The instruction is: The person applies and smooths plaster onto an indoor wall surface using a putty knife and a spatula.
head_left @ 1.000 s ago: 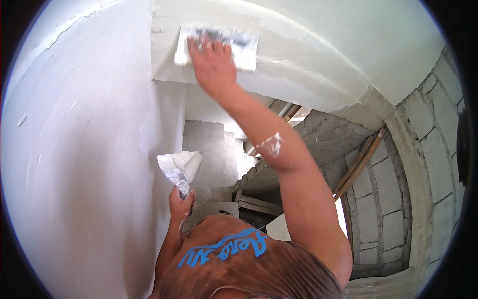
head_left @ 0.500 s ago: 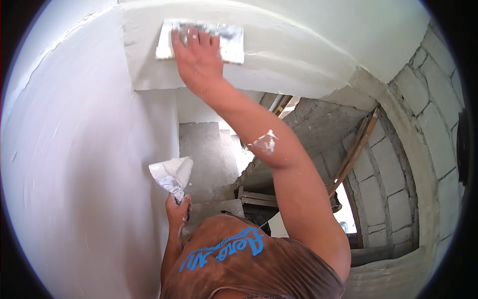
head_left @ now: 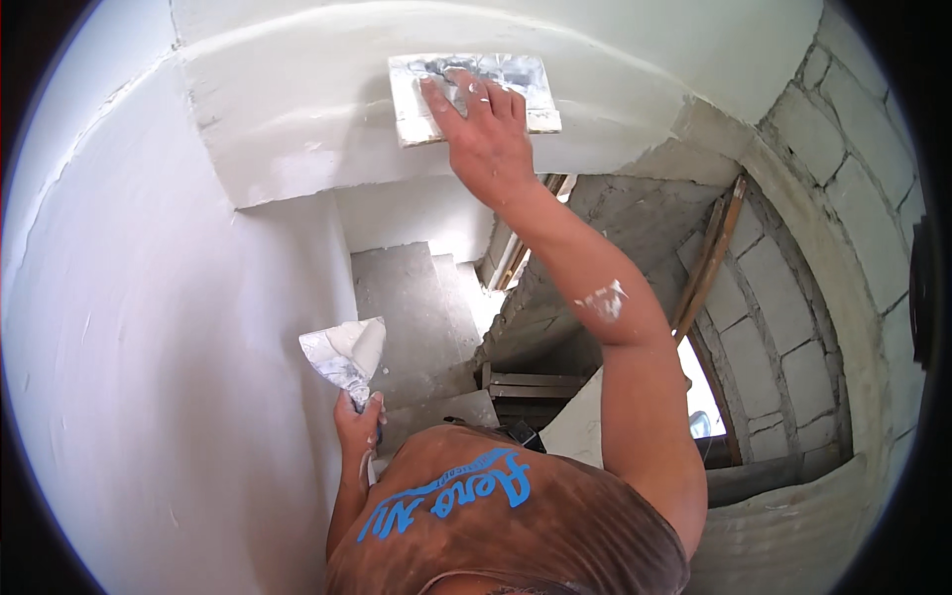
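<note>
My right hand [head_left: 493, 144] is stretched out ahead, gripping a rectangular plastering trowel [head_left: 418, 111] smeared with white and grey plaster. The trowel lies against the pale plastered band [head_left: 288, 139] above the opening; its handle is mostly hidden by my fingers. Lower on the left, my left hand [head_left: 358, 421] is closed round the handle of a wide putty knife [head_left: 332, 349]. A thick lump of white plaster [head_left: 360, 342] sits on that blade, close to the smooth left wall [head_left: 198, 327] but seemingly apart from it. Dried plaster marks my right forearm.
Below the band, grey concrete steps [head_left: 397, 297] lead down. Wooden strips [head_left: 709, 263] lean on the right beside a bare block wall [head_left: 773, 327]. More rough blocks [head_left: 833, 149] line the far right. A bright gap [head_left: 699, 392] shows beneath the wood.
My right hand has slid the trowel to the right along the band. My left hand and the loaded putty knife have hardly moved. The view has shifted slightly.
</note>
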